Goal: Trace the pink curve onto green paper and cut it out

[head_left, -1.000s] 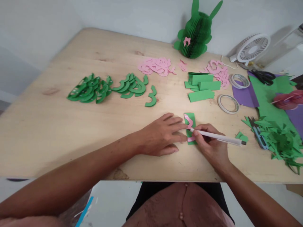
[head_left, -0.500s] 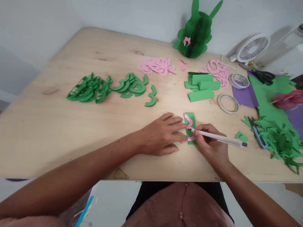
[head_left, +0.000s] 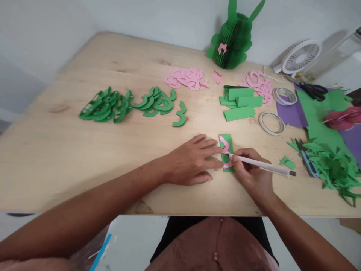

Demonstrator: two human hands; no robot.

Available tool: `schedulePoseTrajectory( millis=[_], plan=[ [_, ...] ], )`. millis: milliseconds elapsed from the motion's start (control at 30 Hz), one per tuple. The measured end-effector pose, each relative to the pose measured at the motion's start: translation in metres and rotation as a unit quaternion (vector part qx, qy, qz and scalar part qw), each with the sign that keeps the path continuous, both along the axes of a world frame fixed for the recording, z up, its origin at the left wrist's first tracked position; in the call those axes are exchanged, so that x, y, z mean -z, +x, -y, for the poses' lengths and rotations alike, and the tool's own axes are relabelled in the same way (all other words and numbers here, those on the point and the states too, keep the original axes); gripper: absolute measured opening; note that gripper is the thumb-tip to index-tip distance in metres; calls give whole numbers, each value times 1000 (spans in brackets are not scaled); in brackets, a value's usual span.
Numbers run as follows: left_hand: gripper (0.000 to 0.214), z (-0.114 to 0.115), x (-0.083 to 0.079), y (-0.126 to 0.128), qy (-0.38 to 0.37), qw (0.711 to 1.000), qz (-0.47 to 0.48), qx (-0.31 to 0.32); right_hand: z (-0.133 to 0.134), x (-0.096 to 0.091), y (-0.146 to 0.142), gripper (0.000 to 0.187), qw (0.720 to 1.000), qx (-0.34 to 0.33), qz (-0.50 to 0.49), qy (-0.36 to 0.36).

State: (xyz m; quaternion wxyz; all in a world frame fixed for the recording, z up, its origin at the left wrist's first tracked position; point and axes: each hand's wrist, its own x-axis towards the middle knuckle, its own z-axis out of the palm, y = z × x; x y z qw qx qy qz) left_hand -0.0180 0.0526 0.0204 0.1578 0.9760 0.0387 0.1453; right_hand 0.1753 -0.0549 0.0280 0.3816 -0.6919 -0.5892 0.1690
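Note:
A green paper strip lies on the table near its front edge, with a pink curved paper cutout flat on top of it. My left hand rests with fingers spread, its fingertips pressing the cutout's left side. My right hand grips a white pen, whose tip touches the paper by the middle of the cutout. Part of the cutout is hidden under the fingertips and the pen.
Green curved cutouts and pink cutouts lie further back. Folded green strips, tape rolls, snips and green scraps are to the right. A green honeycomb paper figure and a fan stand behind.
The pen in my right hand has shifted very slightly, its back end a little to the right. My left hand stays in place on the cutout.

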Motion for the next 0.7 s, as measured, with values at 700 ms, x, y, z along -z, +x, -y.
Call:
schedulePoseTrajectory(
  millis=[700],
  plan=[
    [36, 0, 0, 0, 3, 1000, -8, 1, 0, -4, -1, 4, 998, 0, 65, 15]
  ],
)
